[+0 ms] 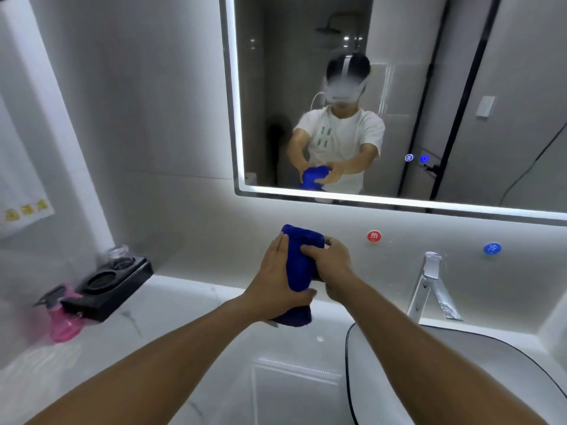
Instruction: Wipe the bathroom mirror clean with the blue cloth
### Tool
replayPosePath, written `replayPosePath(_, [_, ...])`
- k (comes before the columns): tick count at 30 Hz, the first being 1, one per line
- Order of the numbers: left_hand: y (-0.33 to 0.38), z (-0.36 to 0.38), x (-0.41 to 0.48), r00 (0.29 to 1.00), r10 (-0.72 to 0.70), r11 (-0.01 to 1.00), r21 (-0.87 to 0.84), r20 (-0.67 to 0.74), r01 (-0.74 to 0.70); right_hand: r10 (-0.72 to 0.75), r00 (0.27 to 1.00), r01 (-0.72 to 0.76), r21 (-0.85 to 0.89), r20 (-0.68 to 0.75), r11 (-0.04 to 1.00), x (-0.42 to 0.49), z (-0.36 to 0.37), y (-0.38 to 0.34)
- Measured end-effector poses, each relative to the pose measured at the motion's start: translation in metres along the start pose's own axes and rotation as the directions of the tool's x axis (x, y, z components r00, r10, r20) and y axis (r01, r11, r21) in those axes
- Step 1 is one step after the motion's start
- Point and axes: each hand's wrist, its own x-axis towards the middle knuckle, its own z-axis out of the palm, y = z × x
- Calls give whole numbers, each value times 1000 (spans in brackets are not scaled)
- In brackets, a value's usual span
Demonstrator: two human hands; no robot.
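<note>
Both hands bunch the blue cloth point(302, 268) above the surface, left hand point(277, 283) wrapped closed around its lower half and right hand point(331, 265) pinching its top, seemingly folding a pad before reaching the untouched bathroom mirror point(399, 96) at one o'clock.

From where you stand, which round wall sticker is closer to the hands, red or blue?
The red sticker, just right of the right hand; the blue sticker sits farther right, beyond the faucet.
</note>
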Motion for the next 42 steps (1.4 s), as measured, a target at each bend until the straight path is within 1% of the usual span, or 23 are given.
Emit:
replayPosePath(2, [-8, -12, -14, 997, -75, 969, -236, 8, 75, 4, 1000, -4, -8, 12, 1000, -2, 3, 6])
replayPosePath(3, [-15, -20, -20, 988, -150, 935, -320, 30, 151, 17, 1000, -17, 7, 26, 1000, -4, 5, 9])
replayPosePath(4, [-23, -29, -25, 964, -253, 887, -378, 82, 265, 40, 998, -42, 38, 45, 998, -5, 8, 14])
replayPosePath(5, [-32, -38, -29, 926, -339, 827, -418, 163, 376, 69, 995, -75, 80, 73, 994, -6, 12, 19])
replayPosePath(6, [-43, -45, -33, 891, -381, 777, -437, 246, 453, 99, 989, -111, 118, 106, 987, -7, 17, 25])
replayPosePath(8, [-61, -52, -43, 848, -394, 705, -475, 353, 526, 147, 975, -173, 148, 169, 974, -8, 28, 37])
replayPosePath(10, [-75, -56, -53, 825, -408, 633, -530, 390, 564, 183, 966, -203, 96, 182, 974, -7, 42, 52])
replayPosePath(13, [-102, -52, -67, 773, -445, 551, -542, 452, 635, 249, 947, -248, -28, 201, 968, -8, 56, 82])
replayPosePath(16, [-131, -34, -77, 715, -484, 453, -555, 505, 698, 353, 886, -335, -112, 302, 935, -13, 58, 116])
replayPosePath(18, [-148, -20, -81, 667, -526, 418, -523, 527, 743, 412, 872, -384, -153, 266, 911, -15, 56, 143])
replayPosePath(21, [-172, 5, -87, 572, -574, 383, -425, 586, 820, 476, 865, -452, -166, 161, 876, -13, 52, 182])
replayPosePath(23, [-188, 22, -89, 527, -589, 391, -355, 613, 849, 497, 862, -473, -195, 102, 859, -9, 50, 206])
replayPosePath(25, [-204, 38, -90, 504, -614, 413, -297, 608, 861, 513, 856, -490, -211, 64, 845, -2, 48, 229])
replayPosePath(29, [-230, 70, -89, 513, -675, 498, -185, 531, 847, 519, 854, -509, -222, -10, 832, 12, 44, 272])
replayPosePath(31, [-238, 84, -92, 542, -677, 600, -53, 498, 798, 505, 862, -497, -263, -42, 827, 14, 42, 289])
replayPosePath(33, [-245, 96, -98, 591, -675, 703, 141, 442, 697, 491, 868, -486, -343, -78, 804, 14, 37, 306])
replayPosePath(34, [-248, 100, -101, 619, -668, 733, 225, 413, 642, 478, 873, -475, -387, -98, 790, 13, 35, 314])
replayPosePath(36, [-253, 107, -106, 659, -655, 756, 338, 370, 561, 426, 895, -431, -494, -130, 755, 13, 31, 323])
replayPosePath(37, [-253, 108, -107, 676, -642, 764, 376, 360, 525, 386, 913, -391, -563, -135, 728, 14, 31, 325])
replayPosePath(38, [-253, 109, -109, 688, -630, 768, 420, 360, 484, 339, 930, -346, -648, -142, 678, 13, 32, 327])
replayPosePath(40, [-252, 107, -111, 690, -613, 761, 523, 384, 385, 280, 945, -299, -795, -170, 528, 10, 34, 327])
replayPosePath(42, [-250, 100, -113, 675, -601, 749, 597, 427, 289, 266, 949, -264, -888, -170, 376, 1, 37, 326])
